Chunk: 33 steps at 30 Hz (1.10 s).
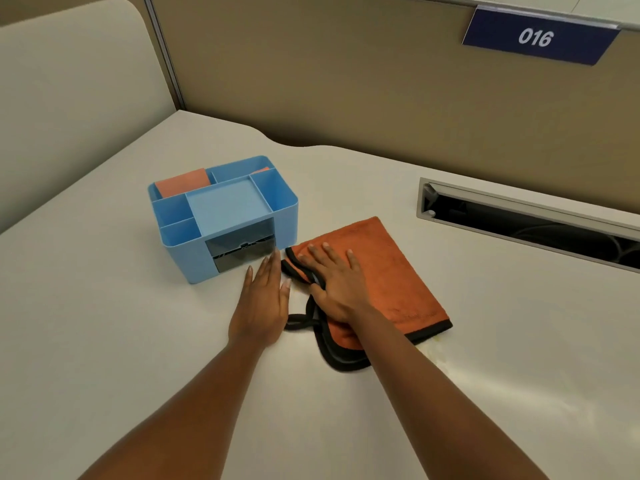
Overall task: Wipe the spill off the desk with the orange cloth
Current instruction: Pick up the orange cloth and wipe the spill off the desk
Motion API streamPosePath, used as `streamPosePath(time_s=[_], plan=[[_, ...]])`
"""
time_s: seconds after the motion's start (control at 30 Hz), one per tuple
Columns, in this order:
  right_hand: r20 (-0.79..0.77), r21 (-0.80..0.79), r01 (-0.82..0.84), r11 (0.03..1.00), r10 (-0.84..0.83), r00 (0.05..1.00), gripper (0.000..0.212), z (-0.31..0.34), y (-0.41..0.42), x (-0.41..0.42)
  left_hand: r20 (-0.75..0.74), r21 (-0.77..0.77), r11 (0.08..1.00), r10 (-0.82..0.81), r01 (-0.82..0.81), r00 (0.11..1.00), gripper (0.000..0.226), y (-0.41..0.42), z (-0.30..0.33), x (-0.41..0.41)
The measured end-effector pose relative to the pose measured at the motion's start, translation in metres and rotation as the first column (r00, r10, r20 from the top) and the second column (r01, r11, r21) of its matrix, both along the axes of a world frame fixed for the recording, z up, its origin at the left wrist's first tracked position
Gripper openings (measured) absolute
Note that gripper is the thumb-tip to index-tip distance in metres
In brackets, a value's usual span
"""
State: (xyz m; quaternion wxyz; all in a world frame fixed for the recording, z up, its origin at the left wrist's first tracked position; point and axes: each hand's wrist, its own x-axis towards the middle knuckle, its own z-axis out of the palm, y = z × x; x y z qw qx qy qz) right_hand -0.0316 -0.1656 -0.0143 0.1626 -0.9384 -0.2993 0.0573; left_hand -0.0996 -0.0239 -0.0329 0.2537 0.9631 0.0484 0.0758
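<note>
The orange cloth [391,271] with black edging lies folded on the white desk [104,323], right of centre. My right hand [334,282] presses flat on the cloth's left part, fingers spread, thumb at its black edge. My left hand [263,303] rests flat on the bare desk just left of the cloth, fingers together, tips close to the blue organiser. A faint yellowish spill [438,351] shows on the desk by the cloth's near right corner, with a small trace [297,291] between my hands.
A blue desk organiser [225,216] with several compartments stands just beyond my left hand, orange items in its back slots. A grey cable slot [526,223] is cut into the desk at the right. Beige partition walls close the back and left; a sign reads 016.
</note>
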Motion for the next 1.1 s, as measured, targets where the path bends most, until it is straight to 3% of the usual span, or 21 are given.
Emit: streamPosePath(time_s=[0.2,0.33,0.53,0.6,0.67,0.7,0.77,0.83,0.97,1.1], plan=[[0.010,0.002,-0.226,0.974,0.226,0.974,0.062,0.007,-0.021,-0.023,0.020,-0.093,0.996,0.018,-0.017,1.000,0.060,-0.001,0.008,-0.004],[0.013,0.013,-0.270,0.963,0.270,0.963,0.060,0.008,-0.058,-0.038,0.002,-0.099,0.992,0.079,-0.078,0.997,0.053,-0.002,0.009,-0.006],[0.008,0.002,-0.021,1.000,0.021,1.000,0.061,0.009,-0.128,-0.049,-0.025,-0.108,0.991,0.081,-0.083,0.996,0.053,-0.003,0.009,-0.006],[-0.096,0.035,0.071,0.997,-0.067,0.993,0.059,0.013,-0.144,-0.047,-0.032,-0.106,0.991,0.080,-0.083,0.996,0.053,-0.002,0.008,-0.005],[-0.245,0.166,0.181,0.969,-0.137,0.960,0.051,0.018,-0.150,-0.046,-0.016,-0.096,0.993,0.072,-0.073,0.997,0.053,-0.002,0.007,-0.004],[-0.258,0.208,0.252,0.945,-0.195,0.946,0.057,0.018,-0.151,-0.046,-0.007,-0.091,0.994,0.066,-0.067,0.998,0.053,-0.002,0.007,-0.003],[-0.124,0.077,0.315,0.946,-0.304,0.944,0.085,0.012,-0.148,-0.048,-0.002,-0.073,0.995,0.063,-0.063,0.998,0.053,-0.002,0.006,-0.003],[0.052,-0.169,0.323,0.931,-0.318,0.947,0.093,-0.001,-0.140,-0.048,0.003,-0.047,0.997,0.054,-0.054,0.999,0.053,-0.003,0.004,-0.002],[0.061,-0.170,0.388,0.906,-0.383,0.922,0.060,-0.007,-0.105,-0.032,0.013,-0.023,0.999,0.044,-0.043,0.999,0.053,-0.002,0.002,-0.001],[0.067,-0.146,0.253,0.956,-0.246,0.967,0.055,-0.008,-0.057,-0.032,0.019,-0.015,0.999,0.037,-0.036,0.999,0.052,-0.001,0.001,0.000]])
